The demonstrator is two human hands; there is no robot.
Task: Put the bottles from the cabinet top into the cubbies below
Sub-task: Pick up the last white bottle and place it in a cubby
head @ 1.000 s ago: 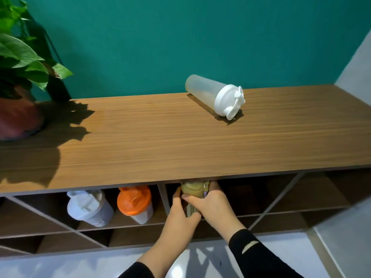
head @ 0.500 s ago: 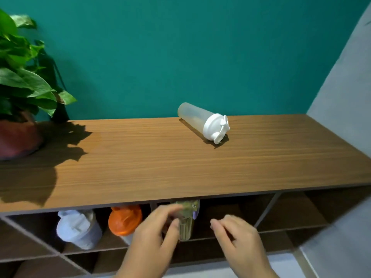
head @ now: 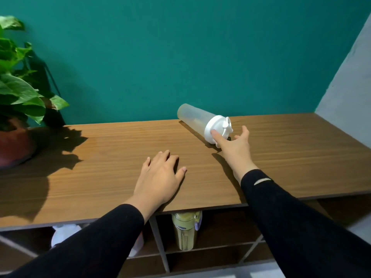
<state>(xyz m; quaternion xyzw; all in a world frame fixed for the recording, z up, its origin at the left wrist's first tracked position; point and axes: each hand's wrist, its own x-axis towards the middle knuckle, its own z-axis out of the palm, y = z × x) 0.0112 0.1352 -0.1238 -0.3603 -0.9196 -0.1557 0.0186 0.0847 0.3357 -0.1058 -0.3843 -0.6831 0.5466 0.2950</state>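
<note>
A frosted clear bottle with a white lid lies on its side at the back of the wooden cabinet top. My right hand is open at its lid end, the thumb touching the white lid, fingers spread beside it. My left hand rests flat and open on the cabinet top near the front edge. In the cubby below stands a yellow-green bottle. A white-lidded bottle shows in the cubby to the left, partly hidden by my left sleeve.
A potted plant in a reddish pot stands at the left end of the cabinet top. A teal wall runs behind, and a grey wall closes the right side. More cubbies open to the right below.
Both hands left the yellow-green bottle in the cubby and rose onto the cabinet top. My right hand reached the lying bottle's lid; my left came down flat on the wood.
</note>
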